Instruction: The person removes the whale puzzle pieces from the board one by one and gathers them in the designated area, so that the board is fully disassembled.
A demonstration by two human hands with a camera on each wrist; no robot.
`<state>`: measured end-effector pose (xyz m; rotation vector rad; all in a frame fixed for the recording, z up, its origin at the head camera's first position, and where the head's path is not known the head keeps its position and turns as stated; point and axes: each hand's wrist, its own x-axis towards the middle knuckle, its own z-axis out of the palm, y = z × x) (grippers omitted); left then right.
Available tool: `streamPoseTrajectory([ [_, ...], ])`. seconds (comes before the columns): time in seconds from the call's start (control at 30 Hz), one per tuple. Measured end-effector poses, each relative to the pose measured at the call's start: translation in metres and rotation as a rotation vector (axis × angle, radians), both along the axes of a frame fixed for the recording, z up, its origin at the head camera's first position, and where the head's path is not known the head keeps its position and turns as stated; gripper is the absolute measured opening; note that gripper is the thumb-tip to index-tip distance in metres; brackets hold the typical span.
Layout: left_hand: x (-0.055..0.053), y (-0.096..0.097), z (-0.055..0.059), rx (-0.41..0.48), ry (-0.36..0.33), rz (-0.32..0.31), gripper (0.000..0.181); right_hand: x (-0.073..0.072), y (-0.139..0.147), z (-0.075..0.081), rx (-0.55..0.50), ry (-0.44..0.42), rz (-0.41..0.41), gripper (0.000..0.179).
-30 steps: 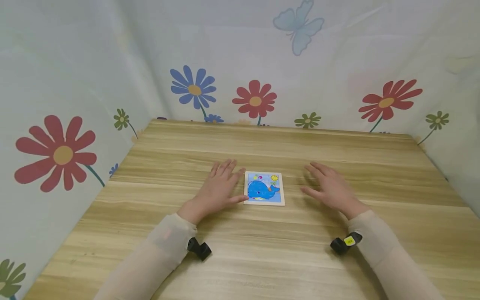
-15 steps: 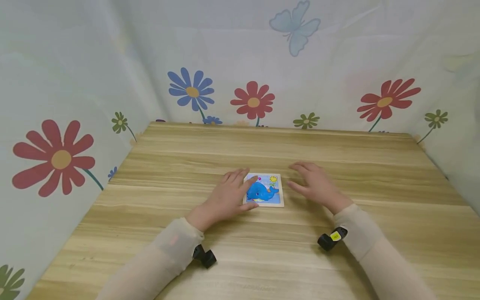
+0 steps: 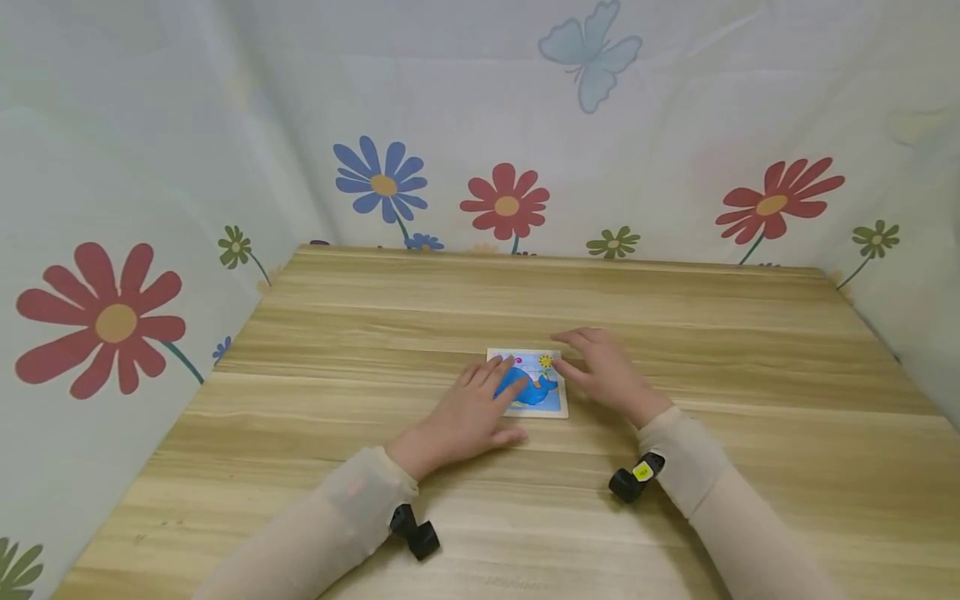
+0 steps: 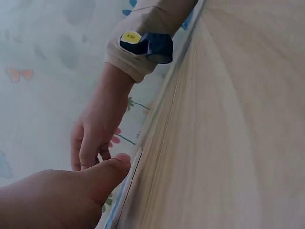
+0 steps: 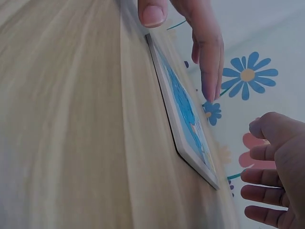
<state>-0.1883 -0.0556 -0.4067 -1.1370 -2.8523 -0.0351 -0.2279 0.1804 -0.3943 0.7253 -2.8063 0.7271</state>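
Note:
A square picture puzzle (image 3: 551, 403) with a blue whale and a yellow flower lies flat in a pale frame on the table. My left hand (image 3: 468, 414) hovers over its left side, fingers spread and covering part of the whale. In the right wrist view, a gap shows between those fingers and the puzzle (image 5: 183, 112). My right hand (image 3: 606, 372) is beside the upper right corner, its fingers extended toward the puzzle, holding nothing. The left wrist view shows the left thumb (image 4: 112, 172) close to the puzzle's edge, with the right hand (image 4: 97, 131) beyond.
The wood-grain table (image 3: 300, 400) stretches around the puzzle on all sides. A white curtain (image 3: 465, 92) printed with flowers and a butterfly hangs behind the table and along its sides. A small black camera (image 3: 637, 479) is strapped to the right wrist, another (image 3: 415, 532) to the left.
Both hands have come inward. The left hand moved right from beside the puzzle to over its left part; the right hand moved left to the upper right corner. The puzzle stays in place.

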Motion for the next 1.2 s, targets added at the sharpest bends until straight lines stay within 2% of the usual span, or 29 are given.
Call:
streamPoseTrajectory([
  [0.2, 0.005, 0.003, -0.01, 0.003, -0.008, -0.017, 0.074, -0.004, -0.013, -0.004, -0.023, 0.003, 0.027, 0.042],
  [0.43, 0.012, 0.004, -0.014, -0.001, -0.063, -0.026, 0.074, -0.008, -0.028, -0.007, -0.032, 0.008, 0.043, 0.039],
  [0.53, 0.013, 0.004, -0.016, -0.011, -0.065, -0.031, 0.074, -0.009, -0.034, -0.007, -0.033, -0.013, 0.036, 0.04],
  [0.8, 0.016, 0.004, -0.016, -0.023, -0.082, -0.016, 0.075, -0.011, -0.046, -0.009, -0.066, -0.023, 0.051, 0.038],
  [1.2, 0.017, 0.005, -0.018, -0.029, -0.078, -0.024, 0.075, -0.014, -0.056, -0.015, -0.052, -0.037, 0.015, 0.031],
])
